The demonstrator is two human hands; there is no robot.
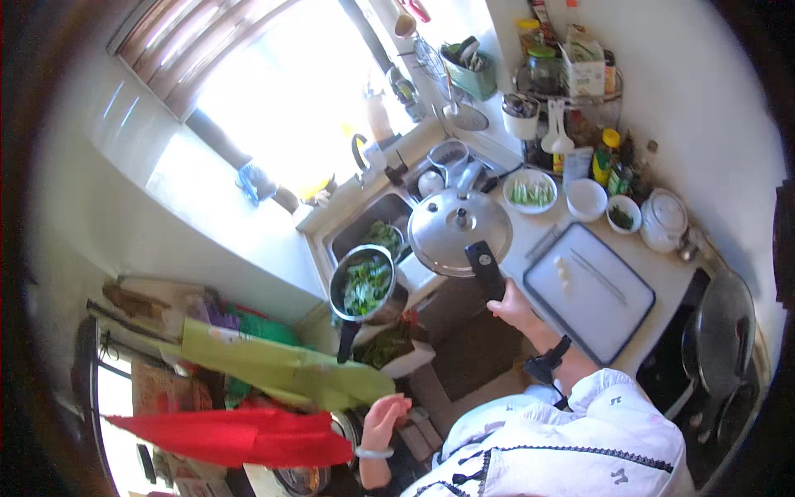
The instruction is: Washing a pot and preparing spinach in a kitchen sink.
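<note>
My right hand (514, 303) grips the black handle of a round metal pressure cooker lid (461, 230), held above the counter edge beside the sink. My left hand (388, 413) is raised near the hanging cloths, fingers slightly bent and holding nothing. Between the sink and the green cloth stands a metal pressure cooker pot (397, 298) with leafy greens (365, 286) inside and its black handle towards me. Further greens (382, 236) lie in a bowl in the sink. Right of the lid, a white cutting board (593, 292) holds pale pieces (562, 273) and chopsticks (599, 275).
Bowls with cut vegetables (531, 192) and chopped greens (621, 215) line the counter's back, near a lidded white pot (663, 220) and bottles. A frying pan (725, 332) stands at the far right. Green (286, 366) and red cloths (236, 437) hang at the left.
</note>
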